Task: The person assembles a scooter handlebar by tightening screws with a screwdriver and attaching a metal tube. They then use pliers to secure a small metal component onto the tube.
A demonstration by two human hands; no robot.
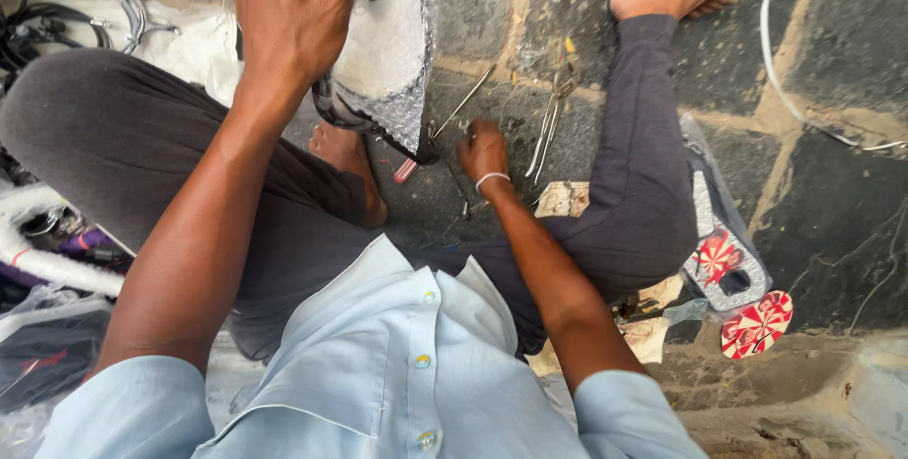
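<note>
My left hand [288, 15] is raised close to the camera and grips the top of a part wrapped in white foam and bubble wrap [392, 52], held upright above my lap. My right hand [482, 152] reaches down to the stone floor, fingers closed over small metal tools lying there; what exactly it grips is hidden under the fingers. A thin metal rod [463, 100] and a pair of pliers or scissors [553, 114] lie just beside that hand. I sit with legs folded, my bare left foot [350, 161] under the wrapped part.
Dark stone paving [832, 185] with sandy joints. A grey sandal with red-and-white patterned discs [733, 270] lies right of my knee. A white cable [785, 81] curves at far right. Chrome parts, black cables [57, 24] and white tubing [47, 265] crowd the left side.
</note>
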